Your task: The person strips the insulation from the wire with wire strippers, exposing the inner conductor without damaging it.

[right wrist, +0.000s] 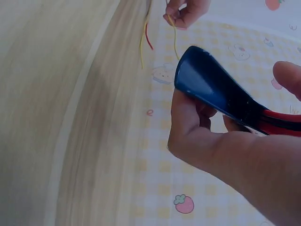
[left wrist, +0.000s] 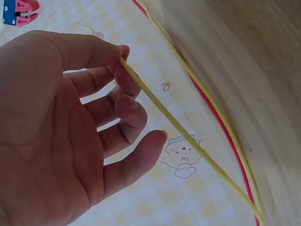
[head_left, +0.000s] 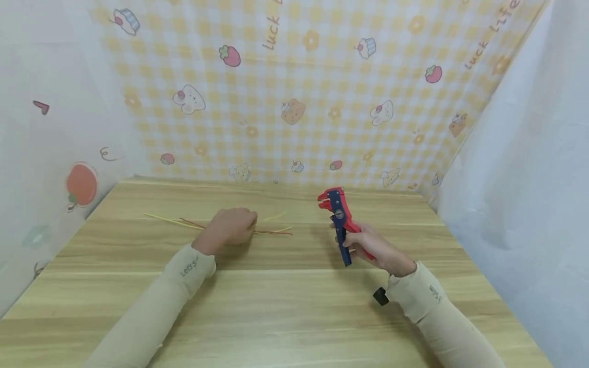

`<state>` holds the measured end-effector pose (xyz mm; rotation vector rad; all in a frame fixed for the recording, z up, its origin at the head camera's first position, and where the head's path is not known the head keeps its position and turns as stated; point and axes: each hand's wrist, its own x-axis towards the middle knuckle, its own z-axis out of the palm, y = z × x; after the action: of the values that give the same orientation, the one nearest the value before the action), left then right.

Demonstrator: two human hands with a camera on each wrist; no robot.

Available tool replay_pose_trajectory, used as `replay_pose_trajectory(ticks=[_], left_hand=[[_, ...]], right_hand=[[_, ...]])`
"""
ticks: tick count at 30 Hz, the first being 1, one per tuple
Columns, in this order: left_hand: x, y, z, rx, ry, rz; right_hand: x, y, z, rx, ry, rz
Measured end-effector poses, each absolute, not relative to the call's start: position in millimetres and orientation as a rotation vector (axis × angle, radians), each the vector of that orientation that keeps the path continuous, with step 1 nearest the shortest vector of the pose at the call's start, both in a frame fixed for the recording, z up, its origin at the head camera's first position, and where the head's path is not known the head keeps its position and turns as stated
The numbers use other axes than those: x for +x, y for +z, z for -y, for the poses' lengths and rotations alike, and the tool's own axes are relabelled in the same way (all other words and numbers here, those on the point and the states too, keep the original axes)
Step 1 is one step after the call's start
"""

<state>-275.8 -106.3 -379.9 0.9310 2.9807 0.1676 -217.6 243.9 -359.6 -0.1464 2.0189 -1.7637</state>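
Observation:
Between thumb and index finger, my left hand pinches a yellow wire; the other fingers are loosely bent. A second yellow wire and a red wire run side by side along the tabletop near that hand. In the head view my left hand is over the wires at left centre. Farther right, my right hand grips a red and blue wire stripper by its handles, head pointing up and away. The right wrist view shows the tool's blue handle with fingers around it.
A light wood-grain table fills the lower view. Behind it hangs a yellow checked cloth with cartoon prints. White sheets stand at both sides. A small black piece sticks out by the right cuff.

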Motion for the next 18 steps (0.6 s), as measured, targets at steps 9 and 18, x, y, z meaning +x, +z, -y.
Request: replay_pose_trajectory(ticks=[9,18], left_hand=[[-272.2,-374.9,101.5,0.998,0.259,-2.992],[-270.1,-372.6,99.9,1.016,0.335,-2.993]], right_hand=[[-213.8,-364.6,-238.2,-0.219,-1.86,-1.867],[-216.0,-367.9,-233.8,-0.394,-1.962,-1.69]])
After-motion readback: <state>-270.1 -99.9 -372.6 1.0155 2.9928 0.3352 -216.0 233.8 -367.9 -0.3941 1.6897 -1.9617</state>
